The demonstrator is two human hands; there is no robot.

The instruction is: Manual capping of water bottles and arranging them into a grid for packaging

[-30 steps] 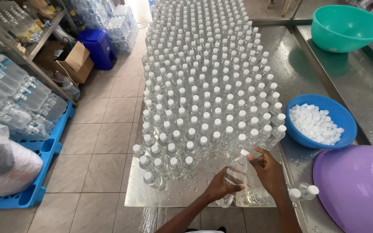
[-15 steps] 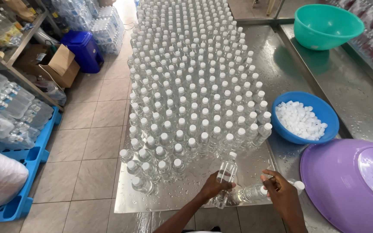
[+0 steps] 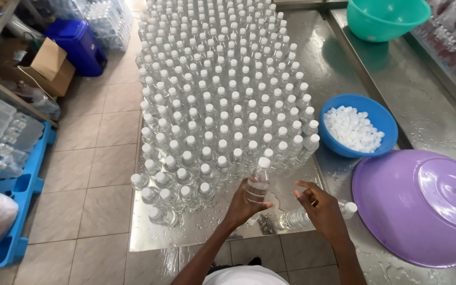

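My left hand (image 3: pixel 241 207) grips a small clear plastic bottle (image 3: pixel 257 181) with a white cap, held upright just in front of the crowd of capped bottles (image 3: pixel 222 84) that covers the wet steel table (image 3: pixel 196 232). My right hand (image 3: pixel 320 208) hovers to the right of it with fingers apart, holding nothing. Under that hand another capped bottle (image 3: pixel 344 210) lies on its side on the table, partly hidden by the fingers.
A blue bowl (image 3: pixel 383 119) of white caps stands right of the bottles. An upturned purple basin (image 3: pixel 423 203) is at near right, a teal basin (image 3: pixel 386 18) at far right. Left, on the tiled floor: a blue pallet (image 3: pixel 19 190), cardboard box (image 3: pixel 48 66), blue bin (image 3: pixel 77 45).
My right hand has come off the bottle's cap and moved right and down, over the lying bottle. My left hand still holds the upright bottle, which stands a little closer to the rows.
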